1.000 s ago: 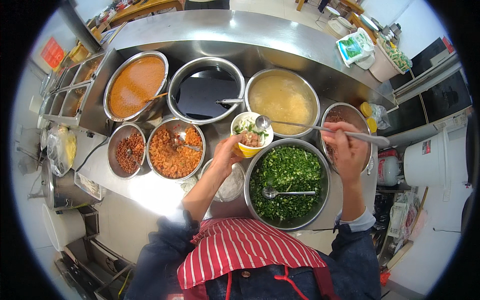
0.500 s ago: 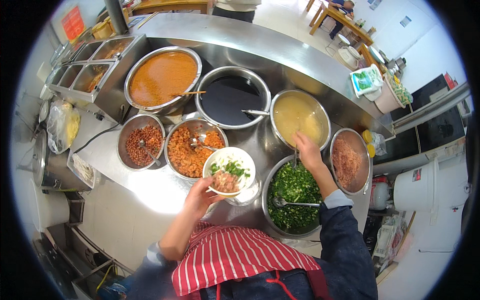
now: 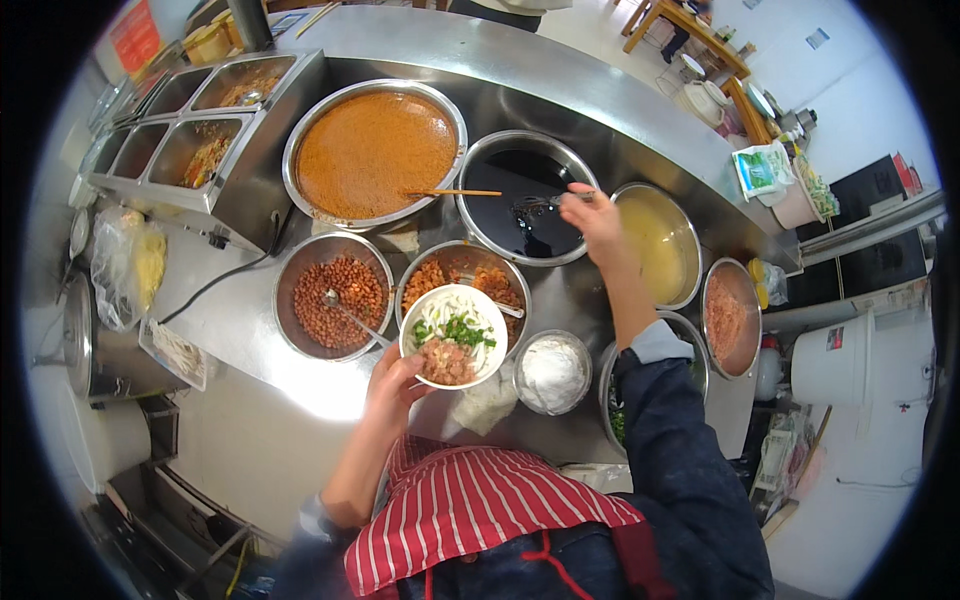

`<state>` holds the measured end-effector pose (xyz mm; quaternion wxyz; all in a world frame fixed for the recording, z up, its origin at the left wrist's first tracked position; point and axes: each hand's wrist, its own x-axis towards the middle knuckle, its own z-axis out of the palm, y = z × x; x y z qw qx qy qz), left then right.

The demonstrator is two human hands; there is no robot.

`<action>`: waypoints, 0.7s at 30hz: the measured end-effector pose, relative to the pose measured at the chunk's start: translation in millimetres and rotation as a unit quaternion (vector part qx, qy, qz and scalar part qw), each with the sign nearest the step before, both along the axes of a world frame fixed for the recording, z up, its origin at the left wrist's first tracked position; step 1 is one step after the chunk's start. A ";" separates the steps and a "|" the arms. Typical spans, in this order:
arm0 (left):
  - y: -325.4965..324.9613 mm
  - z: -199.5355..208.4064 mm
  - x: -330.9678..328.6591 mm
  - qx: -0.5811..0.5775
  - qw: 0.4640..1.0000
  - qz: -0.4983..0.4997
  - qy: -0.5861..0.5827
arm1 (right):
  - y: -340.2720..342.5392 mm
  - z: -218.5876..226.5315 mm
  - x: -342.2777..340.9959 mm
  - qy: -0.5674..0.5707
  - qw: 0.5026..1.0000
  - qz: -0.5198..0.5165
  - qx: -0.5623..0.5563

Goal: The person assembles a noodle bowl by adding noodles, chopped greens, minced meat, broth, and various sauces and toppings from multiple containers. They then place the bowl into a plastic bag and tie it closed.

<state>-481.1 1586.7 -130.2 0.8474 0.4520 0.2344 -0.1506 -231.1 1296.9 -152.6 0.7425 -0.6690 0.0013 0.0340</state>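
My left hand (image 3: pixel 388 390) is closed on the side of a white bowl (image 3: pixel 497 312), holding it above the counter. Pale noodles, chopped green onion (image 3: pixel 462 331) and minced meat (image 3: pixel 446 362) lie in the bowl. Over a steel basin (image 3: pixel 530 262) of dark liquid, my right hand (image 3: pixel 598 225) grips the handle of a metal spoon (image 3: pixel 545 203), whose head is down at the liquid's surface. Behind my left hand's bowl, a basin of orange-brown diced food (image 3: pixel 430 278) is partly hidden. My right forearm covers much of a basin of chopped greens (image 3: pixel 616 425).
A basin of red-brown sauce (image 3: pixel 375 150) has a wooden stick (image 3: pixel 470 192) across its edge. Nuts (image 3: pixel 340 300), white powder (image 3: pixel 552 372), pale yellow liquid (image 3: pixel 650 250) and pinkish minced food (image 3: pixel 722 312) stand around. A raised steel ledge (image 3: pixel 480 40) runs behind; a divided food warmer (image 3: pixel 230 190) stands left.
My right hand has moved left from above the greens and pale liquid to the dark liquid. The left hand still holds the bowl. My view has shifted, and the bowl of white powder shows fully.
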 end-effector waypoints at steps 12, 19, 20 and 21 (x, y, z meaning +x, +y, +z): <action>16.2 -15.9 70.7 -0.037 0.996 -0.079 0.014 | 15.7 53.0 -51.6 -0.062 0.962 -0.174 -0.201; 2.4 -14.4 82.9 -0.018 0.996 -0.090 0.011 | -14.7 89.1 -77.9 -0.044 0.967 -0.212 -0.136; 0.0 -13.5 83.9 -0.016 0.996 -0.092 0.008 | -18.3 93.5 -82.6 -0.043 0.970 -0.207 -0.117; -2.7 -13.0 85.2 -0.015 0.996 -0.093 0.004 | -21.7 98.5 -87.2 -0.035 0.972 -0.209 -0.102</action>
